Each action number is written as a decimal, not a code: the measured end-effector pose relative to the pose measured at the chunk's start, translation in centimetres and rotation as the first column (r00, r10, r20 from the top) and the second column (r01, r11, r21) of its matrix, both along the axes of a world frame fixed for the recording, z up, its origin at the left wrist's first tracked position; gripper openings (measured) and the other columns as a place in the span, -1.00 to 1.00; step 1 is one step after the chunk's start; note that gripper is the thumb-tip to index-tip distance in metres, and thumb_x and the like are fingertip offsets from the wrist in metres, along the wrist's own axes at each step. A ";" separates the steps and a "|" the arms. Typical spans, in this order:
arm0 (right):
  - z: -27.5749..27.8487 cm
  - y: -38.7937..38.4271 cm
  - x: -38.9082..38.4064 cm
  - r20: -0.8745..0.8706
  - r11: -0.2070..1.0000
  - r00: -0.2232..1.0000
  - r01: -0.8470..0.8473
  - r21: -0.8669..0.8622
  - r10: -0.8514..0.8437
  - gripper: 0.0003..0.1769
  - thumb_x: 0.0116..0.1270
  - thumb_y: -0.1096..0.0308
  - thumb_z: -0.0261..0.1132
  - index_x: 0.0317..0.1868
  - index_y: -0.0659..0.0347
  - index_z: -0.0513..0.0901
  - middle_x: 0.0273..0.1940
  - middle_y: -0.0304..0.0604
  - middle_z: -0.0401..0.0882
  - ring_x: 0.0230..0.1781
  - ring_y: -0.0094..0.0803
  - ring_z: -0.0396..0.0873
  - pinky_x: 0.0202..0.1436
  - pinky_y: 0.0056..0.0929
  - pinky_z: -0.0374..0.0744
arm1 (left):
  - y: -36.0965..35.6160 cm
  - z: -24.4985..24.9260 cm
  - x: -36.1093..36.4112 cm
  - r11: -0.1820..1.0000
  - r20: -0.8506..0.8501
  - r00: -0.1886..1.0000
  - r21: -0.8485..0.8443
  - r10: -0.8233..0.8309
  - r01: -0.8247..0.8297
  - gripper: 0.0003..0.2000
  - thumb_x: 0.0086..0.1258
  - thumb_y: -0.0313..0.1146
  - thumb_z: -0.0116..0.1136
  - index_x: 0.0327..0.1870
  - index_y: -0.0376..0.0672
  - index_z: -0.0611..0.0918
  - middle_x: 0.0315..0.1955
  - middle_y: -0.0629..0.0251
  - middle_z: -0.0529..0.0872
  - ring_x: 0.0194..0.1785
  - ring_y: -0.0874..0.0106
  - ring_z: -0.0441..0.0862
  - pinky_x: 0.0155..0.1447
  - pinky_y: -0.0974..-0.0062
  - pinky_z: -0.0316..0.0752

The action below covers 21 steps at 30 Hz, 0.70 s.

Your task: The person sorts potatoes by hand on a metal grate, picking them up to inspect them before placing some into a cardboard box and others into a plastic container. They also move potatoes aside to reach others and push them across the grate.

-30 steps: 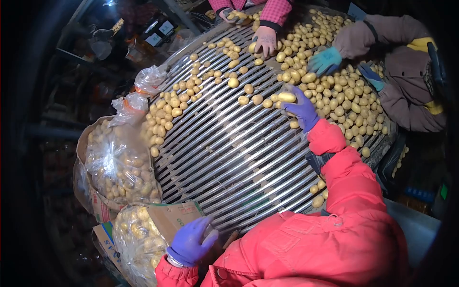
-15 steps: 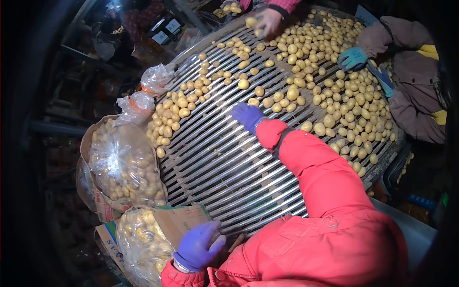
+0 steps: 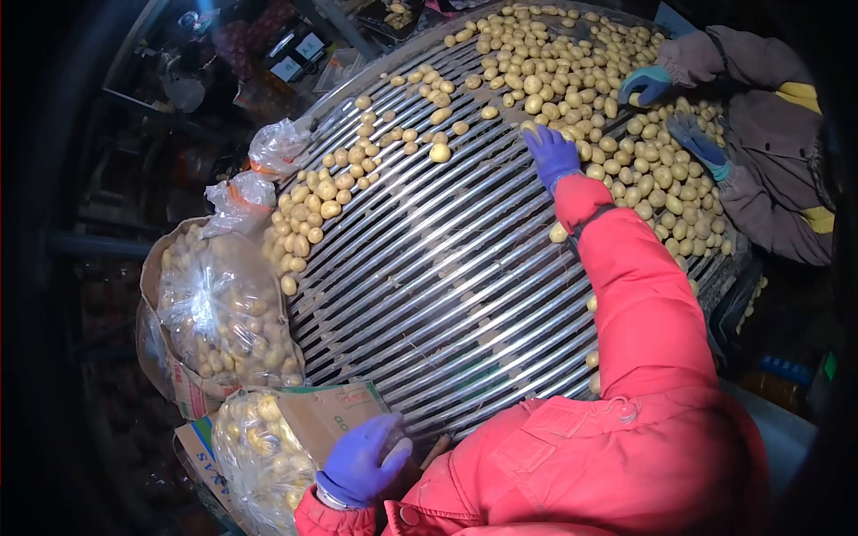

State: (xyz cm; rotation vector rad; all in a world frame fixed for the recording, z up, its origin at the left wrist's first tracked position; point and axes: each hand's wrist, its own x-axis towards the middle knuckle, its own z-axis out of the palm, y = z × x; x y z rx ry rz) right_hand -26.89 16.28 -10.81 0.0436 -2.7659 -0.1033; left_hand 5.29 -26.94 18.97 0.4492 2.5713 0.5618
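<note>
My right hand (image 3: pixel 552 155), in a purple glove, reaches over the metal bar rack (image 3: pixel 429 268). Its fingers are spread at the left edge of the large potato pile (image 3: pixel 657 179), touching potatoes there. My left hand (image 3: pixel 365 459), also gloved in purple, is held with fingers apart beside the cardboard box (image 3: pixel 335 415) at the bottom, holding nothing. Left of it stands a clear plastic bag of potatoes (image 3: pixel 259 447). A smaller group of potatoes (image 3: pixel 308 214) lies along the rack's left side.
A sack lined with plastic (image 3: pixel 228 304) holds potatoes at the left. Two knotted plastic bags (image 3: pixel 277 147) rest at the rack's edge. At the right, a co-worker's gloved hands (image 3: pixel 648 85) are among the potatoes.
My right hand has moved right and up to the large pile; the potatoes near it have shifted the same way. Another person's hand at the top has gone from view. The co-worker's gloved hands have moved.
</note>
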 end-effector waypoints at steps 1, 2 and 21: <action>0.4 0.2 1.3 -0.028 1.000 1.000 -0.012 -0.019 0.012 -0.43 0.34 0.41 0.16 0.37 -0.14 0.49 0.31 -0.16 0.48 0.15 -0.18 0.56 0.00 -0.08 0.60 | 0.1 0.2 0.1 1.000 -0.006 1.000 -0.016 -0.005 0.005 -0.54 0.40 -0.15 0.31 0.21 -0.24 0.62 0.02 -0.03 0.74 0.06 0.02 0.72 0.14 0.20 0.62; -0.5 -0.5 2.3 -0.137 0.986 0.983 -0.138 -0.094 0.125 -0.46 0.38 0.39 0.13 0.36 -0.16 0.49 0.24 -0.17 0.48 0.16 -0.16 0.53 0.00 -0.01 0.58 | 0.2 0.3 0.1 1.000 -0.010 1.000 -0.028 -0.008 0.008 -0.53 0.41 -0.14 0.31 0.22 -0.25 0.62 0.02 -0.04 0.74 0.07 0.02 0.72 0.15 0.20 0.62; 3.7 -13.2 23.5 0.030 -0.079 0.986 0.017 -0.997 -0.166 -0.49 0.31 0.29 0.49 0.22 0.26 0.61 0.01 -0.04 0.70 0.01 -0.27 0.67 0.17 -0.31 0.60 | -0.6 -2.7 0.4 0.998 0.054 0.998 0.053 -0.022 0.019 -0.45 0.44 -0.10 0.30 0.29 -0.34 0.57 0.15 -0.05 0.72 0.20 0.13 0.71 0.29 0.31 0.58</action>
